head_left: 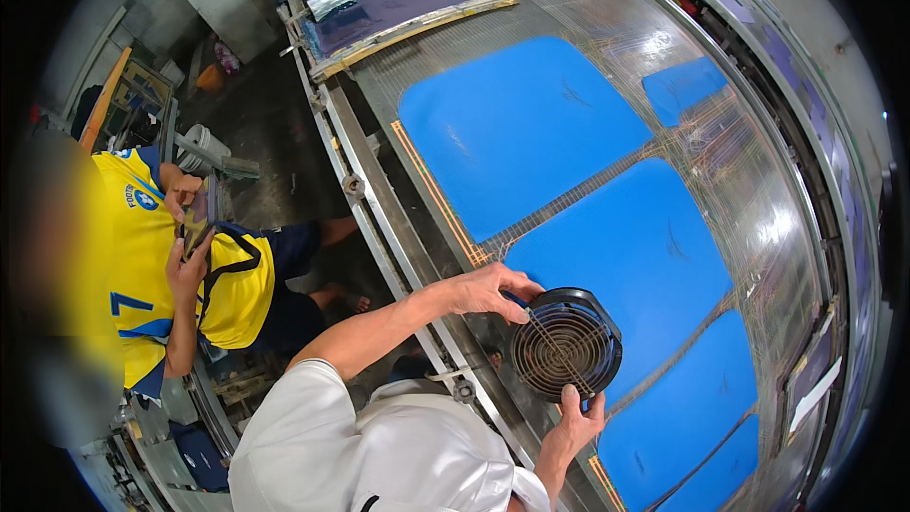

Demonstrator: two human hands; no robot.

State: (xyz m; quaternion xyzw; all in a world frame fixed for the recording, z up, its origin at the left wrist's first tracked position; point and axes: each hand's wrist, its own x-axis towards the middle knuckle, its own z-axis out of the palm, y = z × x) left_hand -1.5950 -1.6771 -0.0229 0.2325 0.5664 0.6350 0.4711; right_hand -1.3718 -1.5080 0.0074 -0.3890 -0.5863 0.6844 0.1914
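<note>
Between my two hands is a round black fan point(561, 346) with a guard of wire rings, tilted over the near edge of a long printing table point(422, 100). The fingers of my left hand point(493, 292) grip its upper left rim. Lower down, my right hand point(573, 425) pinches the bottom rim between thumb and fingers. What lies behind the guard is dark and hard to make out. Beneath and beyond the fan, smooth blue panels with rounded corners lie on the table, among them a large blue panel point(521, 133) and a middle blue panel point(626, 246).
A framed printing screen point(408, 14) rests at the table's far left end. Along the near side runs a metal rail point(379, 209) with bolts. To the left, a person in a yellow jersey point(142, 237) holds a phone point(197, 218). A white bucket point(204, 147) stands behind them.
</note>
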